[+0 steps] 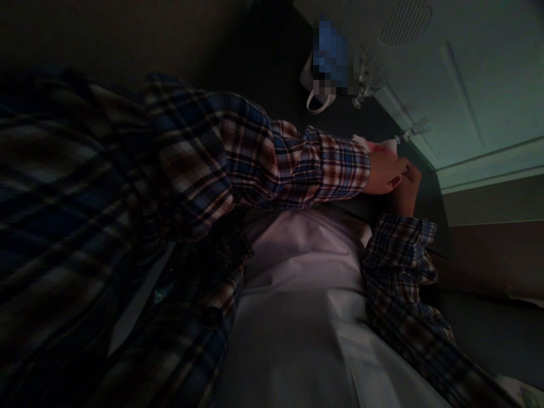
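Observation:
The scene is dark and tilted. My left hand [385,173] reaches out of a plaid sleeve with its fingers closed around a small pink and white thing [379,146] that I cannot name. Right beside it, touching it, is my right hand [407,190]. It lies in shadow with its fingers curled, and what it grips is hidden. Both hands are held in front of my white-clothed lap [306,294], near a dark surface.
A stemmed glass [368,79] and a mug with a white handle [319,101] stand on the dark surface beyond the hands. A small metal piece [410,131] sticks out by a pale panelled door or cabinet [476,85] on the right.

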`<control>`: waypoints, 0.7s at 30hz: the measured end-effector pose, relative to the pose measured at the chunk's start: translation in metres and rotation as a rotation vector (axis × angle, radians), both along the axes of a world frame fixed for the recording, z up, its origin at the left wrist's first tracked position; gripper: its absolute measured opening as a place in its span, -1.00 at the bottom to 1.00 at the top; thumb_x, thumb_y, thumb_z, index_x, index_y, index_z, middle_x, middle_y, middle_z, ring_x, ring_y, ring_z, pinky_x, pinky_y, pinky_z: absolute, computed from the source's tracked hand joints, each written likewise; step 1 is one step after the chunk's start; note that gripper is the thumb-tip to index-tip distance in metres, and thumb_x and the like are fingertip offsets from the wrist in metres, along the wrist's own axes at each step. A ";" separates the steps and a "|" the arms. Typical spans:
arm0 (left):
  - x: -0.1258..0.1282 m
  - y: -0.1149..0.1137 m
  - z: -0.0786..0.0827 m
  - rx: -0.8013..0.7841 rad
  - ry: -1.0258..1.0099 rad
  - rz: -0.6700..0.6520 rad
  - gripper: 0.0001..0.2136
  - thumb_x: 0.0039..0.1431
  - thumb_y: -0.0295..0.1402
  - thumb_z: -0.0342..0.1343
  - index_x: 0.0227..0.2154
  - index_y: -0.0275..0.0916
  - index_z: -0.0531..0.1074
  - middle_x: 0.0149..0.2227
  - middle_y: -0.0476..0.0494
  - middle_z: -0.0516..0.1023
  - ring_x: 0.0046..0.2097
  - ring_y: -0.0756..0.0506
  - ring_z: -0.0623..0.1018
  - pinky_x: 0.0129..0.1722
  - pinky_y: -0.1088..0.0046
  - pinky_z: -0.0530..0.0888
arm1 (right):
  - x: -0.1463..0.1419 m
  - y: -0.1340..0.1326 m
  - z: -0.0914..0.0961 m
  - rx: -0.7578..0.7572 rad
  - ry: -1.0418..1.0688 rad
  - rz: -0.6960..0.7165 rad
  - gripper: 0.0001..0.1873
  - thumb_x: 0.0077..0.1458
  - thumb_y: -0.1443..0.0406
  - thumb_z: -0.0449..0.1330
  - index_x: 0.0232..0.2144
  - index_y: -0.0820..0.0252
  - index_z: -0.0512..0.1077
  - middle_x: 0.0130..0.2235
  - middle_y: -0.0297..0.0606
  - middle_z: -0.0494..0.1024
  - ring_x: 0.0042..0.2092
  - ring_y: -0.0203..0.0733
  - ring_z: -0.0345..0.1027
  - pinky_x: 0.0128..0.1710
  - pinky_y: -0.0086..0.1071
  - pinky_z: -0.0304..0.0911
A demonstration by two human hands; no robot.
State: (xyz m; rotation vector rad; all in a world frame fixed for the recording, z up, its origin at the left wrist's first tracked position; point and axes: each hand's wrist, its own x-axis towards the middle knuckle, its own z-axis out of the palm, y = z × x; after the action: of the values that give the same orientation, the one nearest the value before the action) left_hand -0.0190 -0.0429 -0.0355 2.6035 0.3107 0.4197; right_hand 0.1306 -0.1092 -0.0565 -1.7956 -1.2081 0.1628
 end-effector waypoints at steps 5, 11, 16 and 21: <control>0.001 0.001 -0.001 -0.023 -0.009 -0.023 -0.53 0.28 -0.39 -0.18 0.22 -0.45 0.15 0.05 -0.35 0.37 0.10 -0.20 0.43 0.12 0.28 0.39 | 0.003 0.000 -0.002 0.009 0.035 0.012 -0.85 -0.19 0.35 0.05 -0.60 0.38 0.15 -0.56 -0.39 0.16 -0.47 -0.57 -0.03 -0.46 -0.58 -0.10; -0.001 -0.001 0.001 -0.043 -0.007 -0.020 -0.55 0.29 -0.41 -0.17 0.20 -0.46 0.17 0.03 -0.35 0.38 0.13 -0.22 0.41 0.16 0.27 0.37 | -0.001 0.000 -0.001 0.009 0.050 0.015 -0.84 -0.17 0.35 0.05 -0.60 0.38 0.13 -0.56 -0.40 0.15 -0.48 -0.58 -0.04 -0.46 -0.59 -0.12; -0.002 -0.001 0.002 -0.023 0.018 -0.014 -0.55 0.31 -0.41 -0.18 0.22 -0.45 0.15 0.02 -0.32 0.39 0.15 -0.19 0.40 0.17 0.31 0.36 | 0.000 0.001 -0.001 0.017 0.061 0.019 -0.84 -0.21 0.34 0.06 -0.60 0.39 0.15 -0.56 -0.40 0.16 -0.47 -0.58 -0.03 -0.47 -0.61 -0.11; -0.001 -0.001 0.001 -0.024 -0.004 -0.017 -0.56 0.31 -0.41 -0.18 0.21 -0.46 0.16 0.01 -0.32 0.39 0.16 -0.17 0.39 0.19 0.32 0.35 | 0.003 0.000 -0.003 0.025 0.052 0.016 -0.80 -0.22 0.30 0.07 -0.60 0.38 0.16 -0.55 -0.39 0.18 -0.47 -0.58 -0.02 -0.46 -0.61 -0.09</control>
State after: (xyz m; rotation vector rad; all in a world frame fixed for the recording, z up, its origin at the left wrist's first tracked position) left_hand -0.0200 -0.0440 -0.0340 2.5800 0.2905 0.4135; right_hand 0.1337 -0.1090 -0.0593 -1.7498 -1.1834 0.2016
